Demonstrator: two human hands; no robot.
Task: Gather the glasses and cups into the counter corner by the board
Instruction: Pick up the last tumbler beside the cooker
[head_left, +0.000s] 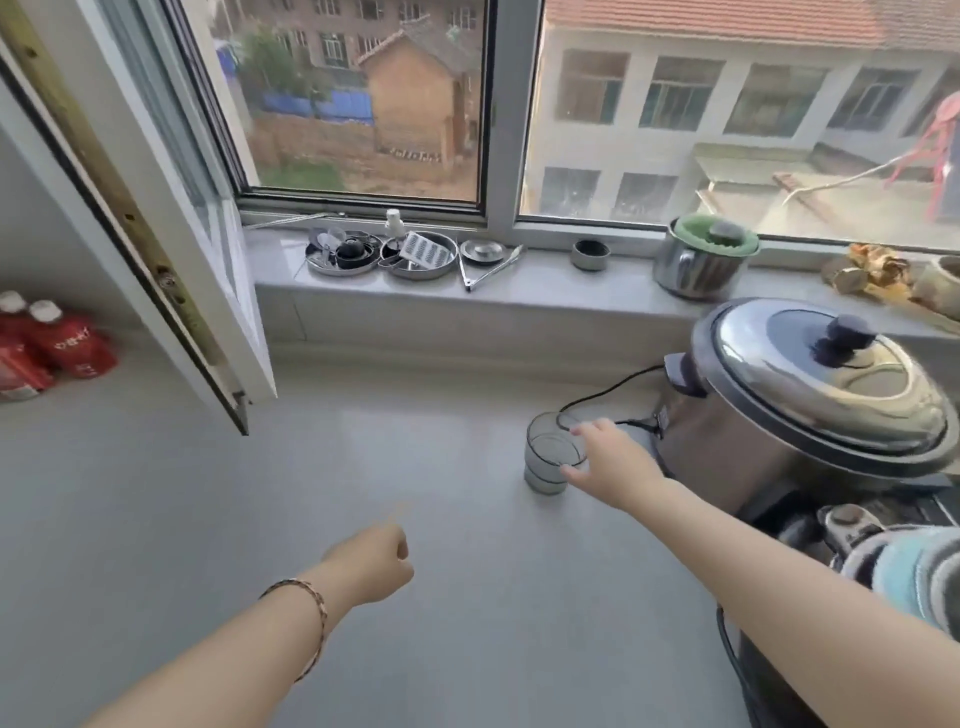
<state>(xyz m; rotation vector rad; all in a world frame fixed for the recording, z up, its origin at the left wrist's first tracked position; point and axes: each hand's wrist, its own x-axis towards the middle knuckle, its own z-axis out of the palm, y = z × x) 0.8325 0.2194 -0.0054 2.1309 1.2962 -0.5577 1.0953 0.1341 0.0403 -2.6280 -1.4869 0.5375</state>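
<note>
From the head camera, a clear drinking glass (551, 457) stands upright on the pale grey counter (363, 519), just beside the steel cooker (810, 410) and close to its black power cord (608, 392). It is a short, straight-sided tumbler, see-through, with faint horizontal bands near its base; it looks empty, though the blur makes that hard to swear to.

The right hand (610, 462) reaches in from the cooker side with its fingers spread around the rim and upper wall: one fingertip sits at the far rim, the thumb lower at the near wall. Whether the grip has closed on the glass or is only just touching it, I cannot tell. The left hand (376, 564) hangs over bare counter, well apart from the glass, curled into a loose fist and holding nothing visible.

The glass should be light and rigid, but smooth, slippery and breakable. A hold around the wall below the rim seems safer than a pinch on the lip, and it should lift clear of the cord. No board is in view, nor any other cups.
</note>
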